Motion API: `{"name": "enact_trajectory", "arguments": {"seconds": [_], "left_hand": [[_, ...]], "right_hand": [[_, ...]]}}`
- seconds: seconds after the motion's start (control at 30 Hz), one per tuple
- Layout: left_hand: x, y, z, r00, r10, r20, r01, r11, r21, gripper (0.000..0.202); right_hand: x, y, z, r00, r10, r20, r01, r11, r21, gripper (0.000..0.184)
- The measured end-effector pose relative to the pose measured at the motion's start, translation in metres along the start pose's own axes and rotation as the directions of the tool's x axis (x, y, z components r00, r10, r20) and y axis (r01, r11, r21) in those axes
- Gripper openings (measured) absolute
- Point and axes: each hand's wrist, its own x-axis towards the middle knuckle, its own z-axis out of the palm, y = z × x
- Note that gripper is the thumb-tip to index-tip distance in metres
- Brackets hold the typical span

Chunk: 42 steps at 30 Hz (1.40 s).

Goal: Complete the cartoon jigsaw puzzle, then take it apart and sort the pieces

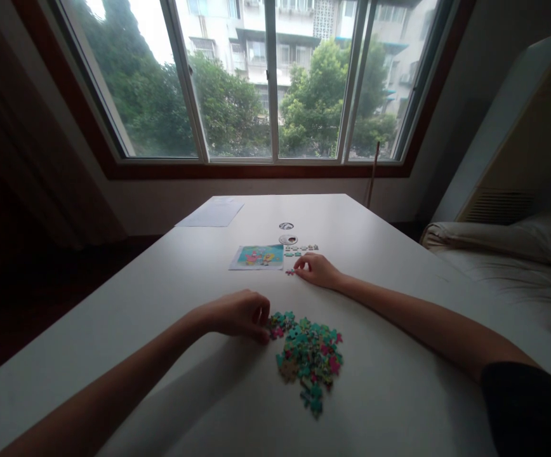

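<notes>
A loose pile of jigsaw puzzle pieces (308,349), mostly green with some pink and brown, lies on the white table (199,393). My left hand (242,314) is at the pile's left edge, fingers curled toward the thumb; whatever sits between the fingertips is hidden. Farther forward, my right hand (318,271) pinches a small pinkish puzzle piece (290,272) at the table surface. Just beyond that hand, several puzzle pieces (301,248) are laid out in short rows. To their left is a colourful cartoon picture sheet (259,256).
Two round flat items (287,239) lie beyond the rows of pieces. A pale sheet (211,212) rests at the table's far left corner. A wide window (273,82) is ahead, and a light padded sofa (494,260) stands on the right.
</notes>
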Motion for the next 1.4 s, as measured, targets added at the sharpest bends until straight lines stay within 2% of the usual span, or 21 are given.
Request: {"name": "enact_trajectory", "arguments": {"seconds": [0.2,0.43,0.7,0.9,1.2,1.4], "left_hand": [[-0.002,0.003,-0.001,1.000,-0.025,0.017,0.025,1.000,0.007,0.031],[0.000,0.008,0.004,0.996,-0.069,-0.061,0.071,0.997,0.037,0.044],[0.000,-0.001,0.000,0.999,-0.015,0.038,0.016,0.999,-0.032,0.034],[-0.005,0.001,-0.006,0.996,-0.003,0.091,0.006,0.999,-0.034,0.036],[-0.006,0.009,-0.004,0.997,0.012,0.078,-0.011,1.000,-0.004,0.021],[-0.006,0.008,-0.005,0.995,0.006,0.096,-0.005,1.000,-0.014,0.019]], "right_hand": [[0.002,-0.002,0.008,1.000,0.027,0.000,-0.027,1.000,-0.013,0.013],[0.005,-0.004,0.010,0.998,0.069,0.014,-0.068,0.997,-0.039,0.014],[0.003,-0.004,0.009,0.998,0.068,0.019,-0.067,0.997,-0.049,0.015],[0.002,-0.006,0.008,0.997,0.076,0.014,-0.075,0.994,-0.077,0.015],[0.001,-0.007,0.006,0.998,0.054,0.008,-0.054,0.996,-0.078,0.012],[0.000,-0.007,0.005,0.999,0.053,0.007,-0.052,0.997,-0.058,0.012]]}}
